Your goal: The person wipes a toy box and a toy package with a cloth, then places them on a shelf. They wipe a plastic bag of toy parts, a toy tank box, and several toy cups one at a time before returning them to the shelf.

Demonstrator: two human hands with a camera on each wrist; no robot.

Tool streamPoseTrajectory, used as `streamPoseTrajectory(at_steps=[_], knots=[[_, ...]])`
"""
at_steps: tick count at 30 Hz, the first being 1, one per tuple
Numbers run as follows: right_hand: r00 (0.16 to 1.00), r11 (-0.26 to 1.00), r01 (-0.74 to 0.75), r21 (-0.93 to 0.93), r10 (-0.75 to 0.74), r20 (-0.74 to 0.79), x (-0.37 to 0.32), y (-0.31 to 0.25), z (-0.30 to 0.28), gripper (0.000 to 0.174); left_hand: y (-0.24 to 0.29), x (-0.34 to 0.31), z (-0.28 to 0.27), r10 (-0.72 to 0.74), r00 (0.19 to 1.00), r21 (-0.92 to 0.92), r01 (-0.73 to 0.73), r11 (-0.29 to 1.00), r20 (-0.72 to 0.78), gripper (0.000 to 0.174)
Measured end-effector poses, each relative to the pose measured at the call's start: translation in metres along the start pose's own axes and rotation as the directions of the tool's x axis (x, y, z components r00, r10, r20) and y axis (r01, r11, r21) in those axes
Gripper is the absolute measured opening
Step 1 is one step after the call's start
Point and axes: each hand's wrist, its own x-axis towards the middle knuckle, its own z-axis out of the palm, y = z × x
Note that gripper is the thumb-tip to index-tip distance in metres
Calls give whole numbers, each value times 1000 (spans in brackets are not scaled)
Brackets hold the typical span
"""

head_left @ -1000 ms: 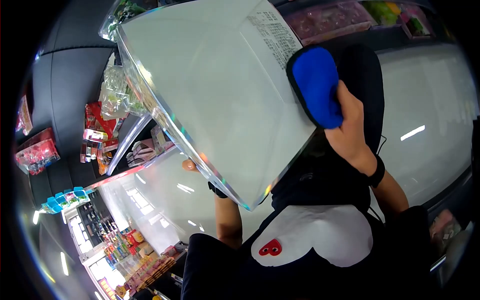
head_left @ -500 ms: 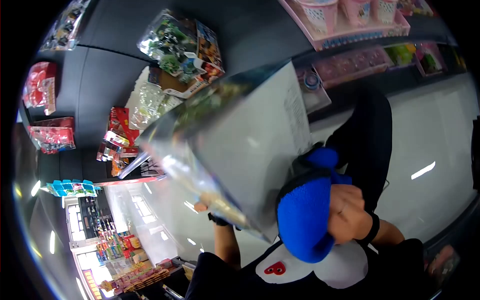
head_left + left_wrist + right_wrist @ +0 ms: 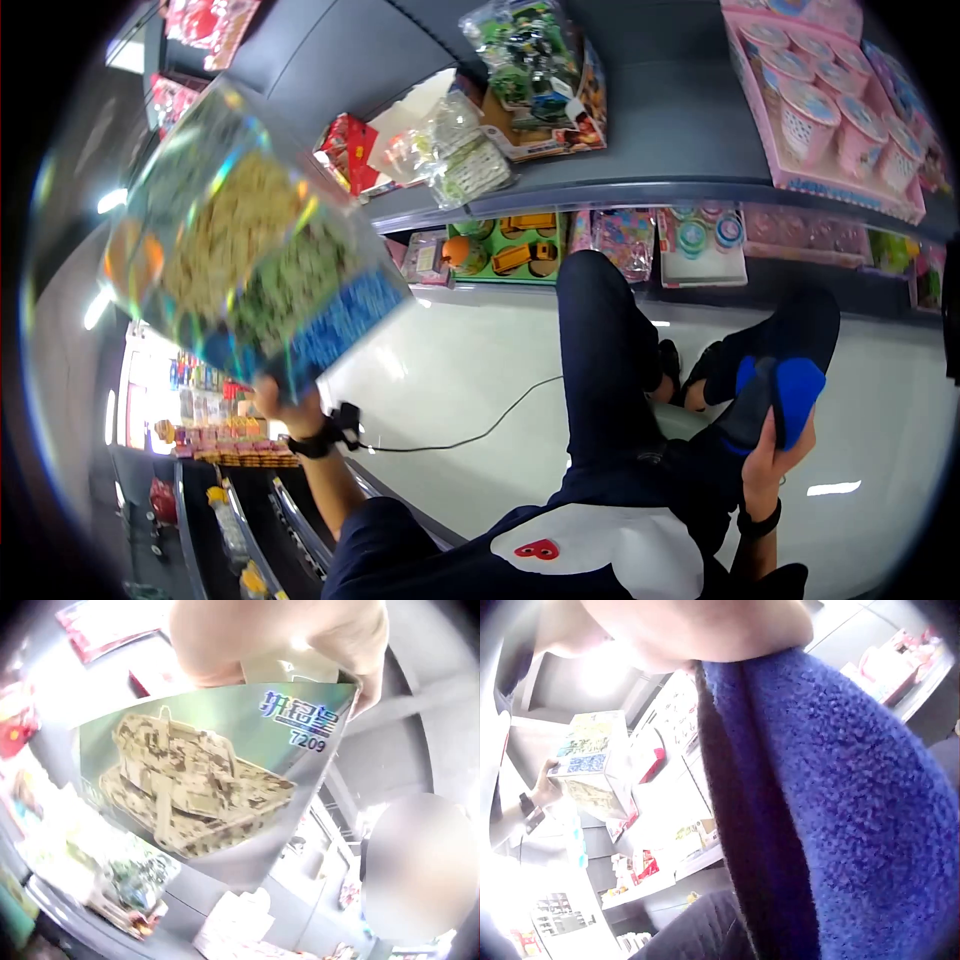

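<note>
On the left of the head view, a shiny toy box (image 3: 265,245) is held up and tilted by my left hand (image 3: 290,405), which grips it at its lower edge. In the left wrist view a camouflage tank and the number 7209 are printed on that box (image 3: 187,780), with the fingers over its top edge. Lower right in the head view, my right hand (image 3: 775,465) pinches a folded blue cloth (image 3: 800,395) with a dark underside. Its fuzzy pile fills much of the right wrist view, and the box (image 3: 592,765) is well away from it there.
A dark grey shelf (image 3: 680,130) bears bagged green toys (image 3: 530,70), a crinkled clear package (image 3: 465,160) and a pink tray of cups (image 3: 800,90). Below it are yellow toy vehicles (image 3: 525,258). A black cable (image 3: 470,437) trails from the left wrist across the pale floor.
The box has moved from in front of the chest out to the left, turning from its plain white side to printed sides. The cloth has come away from the box, down to the right.
</note>
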Motion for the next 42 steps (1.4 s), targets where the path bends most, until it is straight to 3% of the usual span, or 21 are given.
streamPoseTrajectory(at_steps=[5, 6, 8, 10, 11, 14, 18, 24, 25, 28, 31, 32, 33, 34, 35, 36, 37, 38, 39, 40, 42], knots=[[1000, 1000, 14, 0, -14, -15, -1, -6, 11, 34, -14, 117, 16, 291, 938, 450, -346, 823, 189, 88], [999, 999, 37, -22, -37, 1, -4, -4, 13, 34, -35, 149, 9, 449, 828, 625, -553, 550, 337, 84], [985, 985, 162, -56, -159, 67, -9, -1, 14, 41, -65, 178, 26, 396, 823, 587, -567, 578, 407, 84], [968, 968, 245, -64, -239, 78, -15, 0, 14, 45, -82, 195, 45, 378, 783, 690, -618, 377, 494, 85], [956, 959, 277, -65, -269, 113, -11, -5, 13, 50, -88, 203, 57, 361, 798, 689, -600, 407, 482, 85], [973, 987, 159, -24, -153, 171, -31, 2, 0, 49, -109, 241, 90, 409, 746, 604, -666, 438, 526, 82], [978, 985, 130, -113, -108, 179, -42, 1, -10, 49, -107, 283, 138, 263, 833, 783, -549, 292, 486, 84], [959, 937, 278, -209, -258, 117, -46, 12, -17, 53, -140, 317, 172, 60, 841, 831, -541, 129, 538, 79], [957, 934, 287, -214, -270, 107, -47, 14, -18, 53, -156, 330, 168, 100, 825, 807, -565, 168, 557, 72], [981, 975, 187, -118, -180, 71, -41, 4, -17, 45, -161, 309, 186, 455, 697, 786, -618, -13, 555, 57], [986, 994, 93, -59, -100, -134, -32, 6, -7, 38, -133, 248, 214, 567, 627, 611, -750, 254, 534, 39], [995, 992, -93, 84, 96, -27, -16, -3, -8, 34, -117, 206, 228, 601, 574, 484, -811, 328, 556, 29], [980, 985, -158, 77, 166, -114, -13, -1, 0, 34, -105, 161, 238, 571, 536, 358, -843, 402, 621, 28], [942, 862, -334, 382, 324, 92, 11, -16, 3, 32, -106, 125, 242, 478, 473, 244, -851, 464, 740, 29], [926, 796, -351, 492, 372, 60, 28, -36, 18, 30, -101, 70, 247, 374, 464, 164, -775, 610, 803, 35], [909, 737, -378, 560, 411, 72, 38, -38, 31, 32, -98, 33, 254, 166, 360, 144, -692, 708, 918, 44], [883, 587, -436, 682, 426, 198, 60, -55, 42, 33, -105, 4, 259, 125, 232, 50, -626, 778, 965, 60], [821, 470, -524, 710, 500, 275, 76, -71, 54, 31, -117, -27, 266, 90, 224, -7, -345, 939, 970, 72], [791, 365, -573, 734, 480, 379, 98, -99, 62, 28, -135, -55, 272, 119, 270, -60, -217, 974, 956, 80], [782, 251, -612, 750, 331, 528, 116, -112, 66, 27, -148, -74, 276, 170, 346, -51, -329, 943, 923, 71], [842, 408, -532, 743, 160, 515, 148, -140, 74, 32, -166, -90, 290, 222, 533, -132, -202, 970, 816, 50]])
